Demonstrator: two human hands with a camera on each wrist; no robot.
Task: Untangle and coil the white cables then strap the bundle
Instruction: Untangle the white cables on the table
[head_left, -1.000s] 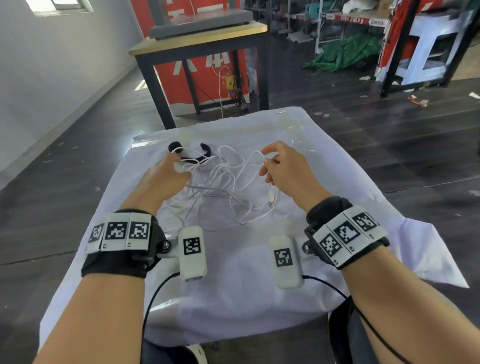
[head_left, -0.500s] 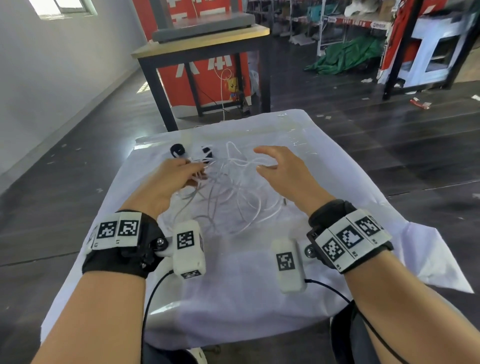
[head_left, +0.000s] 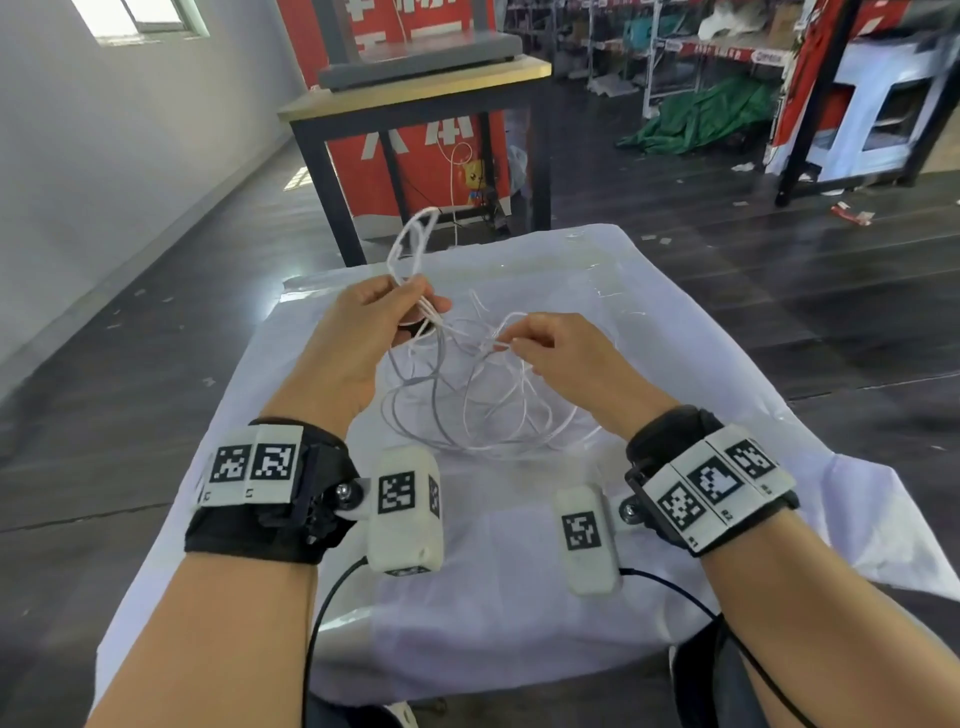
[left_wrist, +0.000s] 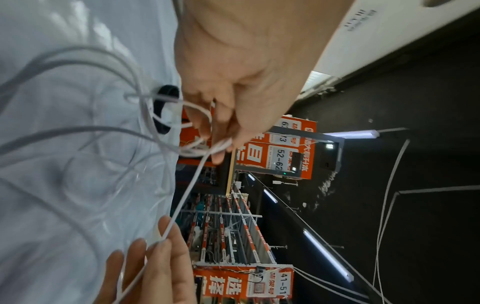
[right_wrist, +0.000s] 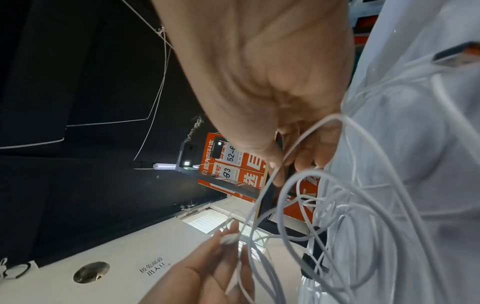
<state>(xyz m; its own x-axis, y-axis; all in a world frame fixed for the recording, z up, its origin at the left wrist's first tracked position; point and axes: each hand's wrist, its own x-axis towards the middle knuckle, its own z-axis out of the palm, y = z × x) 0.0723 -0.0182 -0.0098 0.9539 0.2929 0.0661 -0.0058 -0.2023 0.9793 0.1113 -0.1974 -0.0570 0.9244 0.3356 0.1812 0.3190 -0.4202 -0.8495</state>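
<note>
A tangle of thin white cables (head_left: 467, 415) hangs from both hands down onto the white-covered table (head_left: 519, 597). My left hand (head_left: 421, 304) grips a bunch of strands above the table, and a loop (head_left: 415, 234) sticks up past its fingers. My right hand (head_left: 511, 343) pinches a single strand just to the right. In the left wrist view the left hand (left_wrist: 221, 142) holds the cables (left_wrist: 145, 131), and the black strap (left_wrist: 162, 109) lies on the cloth behind them. The right wrist view shows the right hand (right_wrist: 283, 166) pinching a strand among the loops (right_wrist: 324, 205).
A black-framed table with a wooden top (head_left: 415, 98) stands just beyond the covered table, with red signs behind it. A green tarp (head_left: 701, 114) and a white shelf unit (head_left: 883, 104) are at the far right. Dark floor surrounds the table.
Both hands have lifted the cables off the cloth. The left hand rose with a bunch of loops; the right hand, open half a second ago, now pinches a strand.
</note>
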